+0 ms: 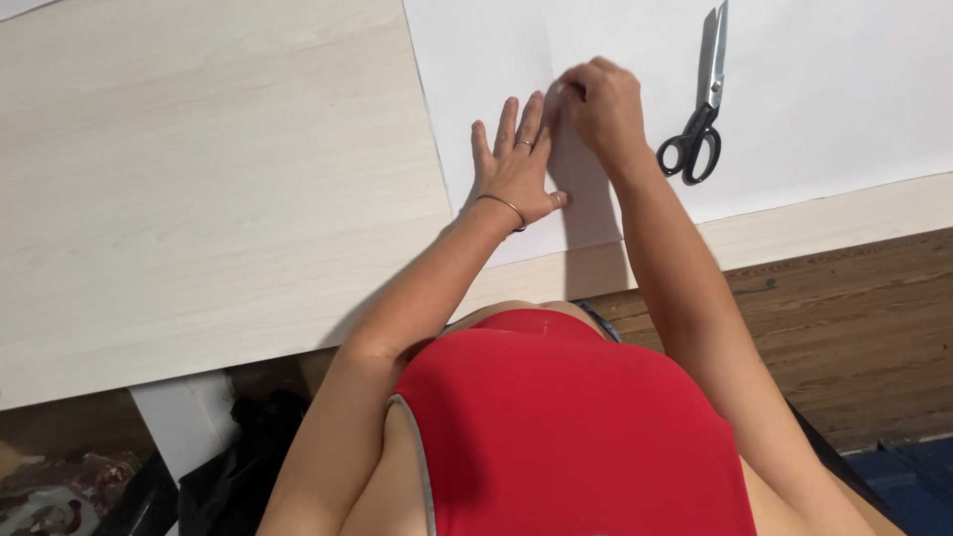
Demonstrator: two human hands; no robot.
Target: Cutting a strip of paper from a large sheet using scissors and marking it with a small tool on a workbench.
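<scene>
Left hand (518, 164) flat, fingers spread on white paper (814, 89) | right hand (601, 99) at its 1 o'clock, fingertips bunched pressing the crease | scissors (698, 119) at 3 o'clock, untouched | I'd keep the palm anchored and press firmly along the fold.

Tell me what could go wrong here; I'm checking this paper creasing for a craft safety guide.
The scissors lie on the white paper close beside the right hand; a sideways sweep might knock them. The left hand presses flat while the right pinches the fold, so the sheet could shift and crease crookedly.
</scene>
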